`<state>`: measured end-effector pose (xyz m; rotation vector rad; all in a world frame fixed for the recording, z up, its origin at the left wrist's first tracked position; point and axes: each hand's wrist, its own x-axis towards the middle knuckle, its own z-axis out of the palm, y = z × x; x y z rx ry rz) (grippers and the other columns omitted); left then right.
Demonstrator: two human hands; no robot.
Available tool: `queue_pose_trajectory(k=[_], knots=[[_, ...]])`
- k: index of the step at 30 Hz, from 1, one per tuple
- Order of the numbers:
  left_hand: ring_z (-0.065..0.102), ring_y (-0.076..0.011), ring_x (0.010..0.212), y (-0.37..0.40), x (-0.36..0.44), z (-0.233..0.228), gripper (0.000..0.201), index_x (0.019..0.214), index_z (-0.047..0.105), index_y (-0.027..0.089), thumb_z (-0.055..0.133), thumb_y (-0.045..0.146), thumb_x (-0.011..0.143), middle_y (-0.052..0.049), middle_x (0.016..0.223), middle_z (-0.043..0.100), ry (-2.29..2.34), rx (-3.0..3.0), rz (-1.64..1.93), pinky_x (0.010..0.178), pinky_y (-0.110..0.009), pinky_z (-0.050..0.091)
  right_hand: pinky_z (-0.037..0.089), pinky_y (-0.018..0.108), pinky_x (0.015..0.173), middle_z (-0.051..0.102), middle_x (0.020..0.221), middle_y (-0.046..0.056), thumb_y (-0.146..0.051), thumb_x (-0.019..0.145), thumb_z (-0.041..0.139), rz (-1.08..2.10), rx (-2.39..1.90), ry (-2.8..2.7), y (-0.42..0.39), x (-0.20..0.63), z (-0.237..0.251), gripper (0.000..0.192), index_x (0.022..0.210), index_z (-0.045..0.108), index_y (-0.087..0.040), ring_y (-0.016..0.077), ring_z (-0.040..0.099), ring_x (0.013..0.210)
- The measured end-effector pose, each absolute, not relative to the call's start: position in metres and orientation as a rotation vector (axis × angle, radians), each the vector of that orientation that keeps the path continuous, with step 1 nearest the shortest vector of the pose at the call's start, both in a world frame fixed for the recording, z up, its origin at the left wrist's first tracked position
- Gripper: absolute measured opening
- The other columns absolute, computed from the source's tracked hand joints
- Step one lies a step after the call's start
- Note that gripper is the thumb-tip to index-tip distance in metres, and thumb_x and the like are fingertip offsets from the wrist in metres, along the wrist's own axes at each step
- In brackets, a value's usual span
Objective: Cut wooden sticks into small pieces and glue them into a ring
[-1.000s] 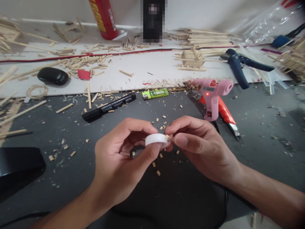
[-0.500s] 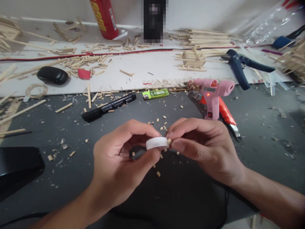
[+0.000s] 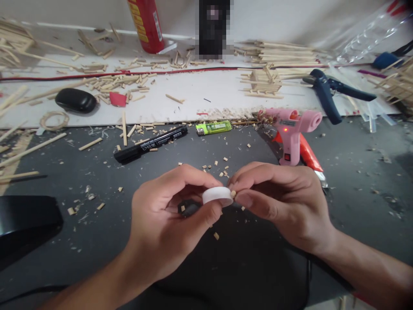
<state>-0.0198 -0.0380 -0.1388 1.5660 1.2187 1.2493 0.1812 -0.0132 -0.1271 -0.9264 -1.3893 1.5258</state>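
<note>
My left hand pinches a small white round cap between thumb and forefinger, just above the dark mat. My right hand holds a tiny piece of wood between its fingertips, pressed against the right edge of the white cap. Several small wood bits lie scattered on the mat right behind the hands.
A pink glue gun with a red light stands right of centre beside an orange knife. A black marker, green lighter, blue cutter, red can, black oval case and several wooden sticks lie behind.
Both hands sank slightly toward me while keeping the wood piece against the white cap. The view shifted a little to the left.
</note>
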Motion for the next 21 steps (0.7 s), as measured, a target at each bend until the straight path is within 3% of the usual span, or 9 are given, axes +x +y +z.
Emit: queue_pose_trajectory(k=[14, 21], knots=[[0.063, 0.0002, 0.062, -0.0392, -0.0213, -0.1376, 0.015, 0.089, 0.072, 0.023, 0.077, 0.009, 0.088, 0.01, 0.08, 0.07, 1.228, 1.676, 1.242, 0.057, -0.006, 0.048, 0.059, 0.017, 0.067, 0.081, 0.082, -0.001, -0.012, 0.086, 0.085, 1.528, -0.986, -1.465, -0.0078, 0.1827, -0.1258, 0.014, 0.089, 0.086, -0.025, 0.0098, 0.072, 0.073], [0.071, -0.0035, 0.067, -0.0367, -0.0198, -0.138, 0.012, 0.093, 0.072, 0.025, 0.077, 0.015, 0.092, 0.01, 0.081, 0.074, 1.232, 1.528, 1.227, 0.061, -0.008, 0.055, 0.059, 0.019, 0.067, 0.082, 0.083, -0.002, -0.02, 0.086, 0.087, 1.583, -0.977, -1.385, -0.0072, 0.1818, -0.1266, 0.007, 0.089, 0.085, -0.026, 0.0117, 0.075, 0.074]])
